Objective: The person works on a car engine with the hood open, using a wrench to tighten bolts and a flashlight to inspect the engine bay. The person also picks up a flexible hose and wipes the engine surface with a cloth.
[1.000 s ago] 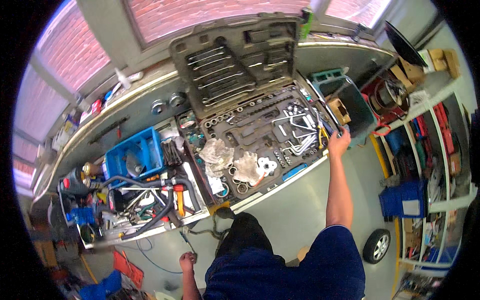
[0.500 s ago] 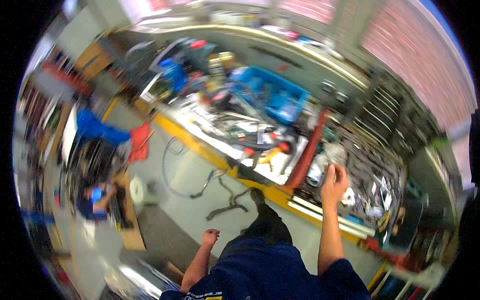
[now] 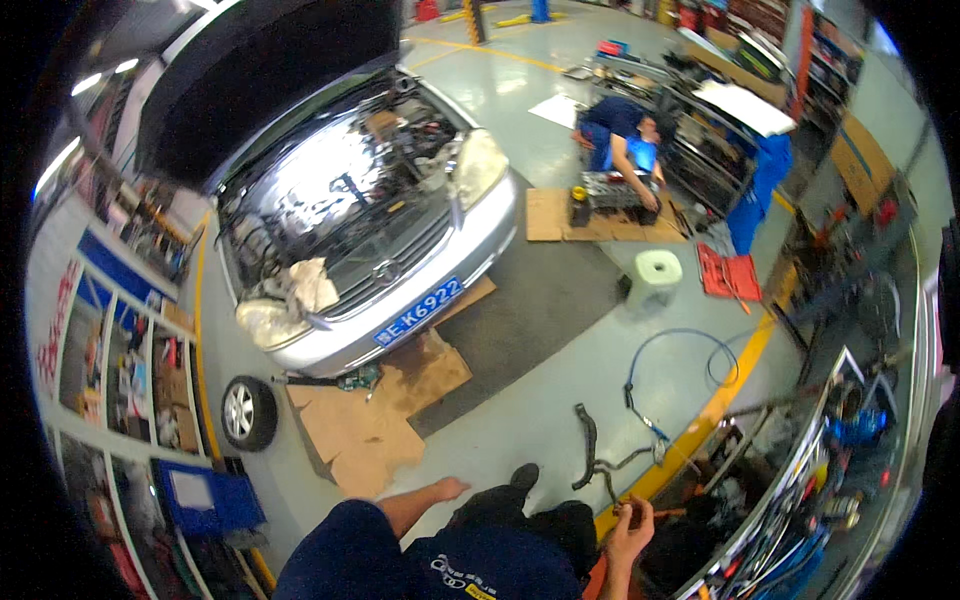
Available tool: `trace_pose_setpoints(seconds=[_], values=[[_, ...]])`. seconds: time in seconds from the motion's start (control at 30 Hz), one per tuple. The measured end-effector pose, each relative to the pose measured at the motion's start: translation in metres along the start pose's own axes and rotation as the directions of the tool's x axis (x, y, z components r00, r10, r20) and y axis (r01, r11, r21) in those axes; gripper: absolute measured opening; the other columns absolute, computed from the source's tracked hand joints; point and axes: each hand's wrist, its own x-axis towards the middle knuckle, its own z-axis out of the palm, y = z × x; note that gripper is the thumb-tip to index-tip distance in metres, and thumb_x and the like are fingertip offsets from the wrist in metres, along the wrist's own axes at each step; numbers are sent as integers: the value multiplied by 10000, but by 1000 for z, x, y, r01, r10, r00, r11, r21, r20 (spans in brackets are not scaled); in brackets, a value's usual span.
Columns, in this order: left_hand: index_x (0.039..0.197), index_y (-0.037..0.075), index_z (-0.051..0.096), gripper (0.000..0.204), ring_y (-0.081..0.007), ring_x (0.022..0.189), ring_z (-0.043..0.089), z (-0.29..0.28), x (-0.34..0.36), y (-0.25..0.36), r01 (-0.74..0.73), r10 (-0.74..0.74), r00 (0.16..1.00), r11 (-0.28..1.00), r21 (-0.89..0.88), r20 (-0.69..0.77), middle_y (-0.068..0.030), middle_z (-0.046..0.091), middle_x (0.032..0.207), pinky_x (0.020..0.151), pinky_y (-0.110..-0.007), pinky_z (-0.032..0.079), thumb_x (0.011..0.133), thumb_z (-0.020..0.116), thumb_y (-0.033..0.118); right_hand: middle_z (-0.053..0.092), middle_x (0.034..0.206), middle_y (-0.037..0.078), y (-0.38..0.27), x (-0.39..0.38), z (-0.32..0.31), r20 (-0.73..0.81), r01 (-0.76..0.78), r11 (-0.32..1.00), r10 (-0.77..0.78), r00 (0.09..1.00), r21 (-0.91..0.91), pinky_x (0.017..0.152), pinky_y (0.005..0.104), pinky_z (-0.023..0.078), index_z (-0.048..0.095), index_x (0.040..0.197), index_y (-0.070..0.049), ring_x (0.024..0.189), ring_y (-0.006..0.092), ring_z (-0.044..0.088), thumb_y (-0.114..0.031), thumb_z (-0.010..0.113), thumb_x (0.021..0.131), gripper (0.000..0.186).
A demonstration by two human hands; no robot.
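Note:
My left hand [image 3: 448, 488] hangs in front of my body with its fingers curled in loosely, and nothing shows in it. At the lower right my right hand [image 3: 630, 528] is raised, thumb and fingertips pinched together; whatever lies between them is too small to make out. Beyond the right hand, a black bent hose [image 3: 587, 445] and a thinner branched hose [image 3: 622, 462] lie on the floor. A silver car [image 3: 470, 262] with its bonnet up stands ahead on the left, its engine bay [image 3: 400, 140] uncovered.
Cardboard [image 3: 340, 440] covers floor before the car, beside a loose wheel [image 3: 248, 412]. A person [image 3: 622, 150] crouches over a part at far right. A pale green stool [image 3: 655, 275], red tool case [image 3: 728, 272] and blue air line [image 3: 640, 360] stand or lie nearer. A cluttered workbench [image 3: 790, 530] borders the right.
My view has swung left, from the workbench to the car. The workbench is now at the right edge, and my right hand is away from the tools on it, still pinched.

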Motion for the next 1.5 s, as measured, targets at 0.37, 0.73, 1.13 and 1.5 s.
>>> trace_pose_setpoints(seconds=[0.37,0.73,1.13,1.5], values=[[1400,149,629,568,-330,922,706,107,-142,-85,118,-181,982,799,-589,-49,-200,729,1094,830,-469,569,995,555,541,735,969,117,-56,156,155,530,398,916,-364,766,53,749,316,594,652,1233,14,844,173,710,-69,644,1010,238],[1337,161,678,479,-339,932,710,22,-80,-128,63,-320,946,351,-934,-57,-155,738,1103,813,-483,566,976,618,469,705,797,50,-52,123,367,758,294,955,-165,631,-36,667,275,535,672,931,7,730,106,667,-143,669,1014,172],[1138,-5,704,349,-223,781,706,-358,60,-165,-177,-337,896,325,-929,-289,-119,755,964,651,-360,545,1033,589,307,503,589,130,-166,183,554,720,370,901,-103,686,-224,555,364,415,577,716,37,590,122,423,-274,713,996,440],[1127,-5,686,271,-243,823,748,-465,114,-133,-353,-443,811,153,-923,-383,-161,756,1033,657,-338,589,1042,590,234,684,939,129,-188,375,781,834,416,907,-282,475,70,704,329,529,712,1009,27,786,218,659,-177,719,988,205]])
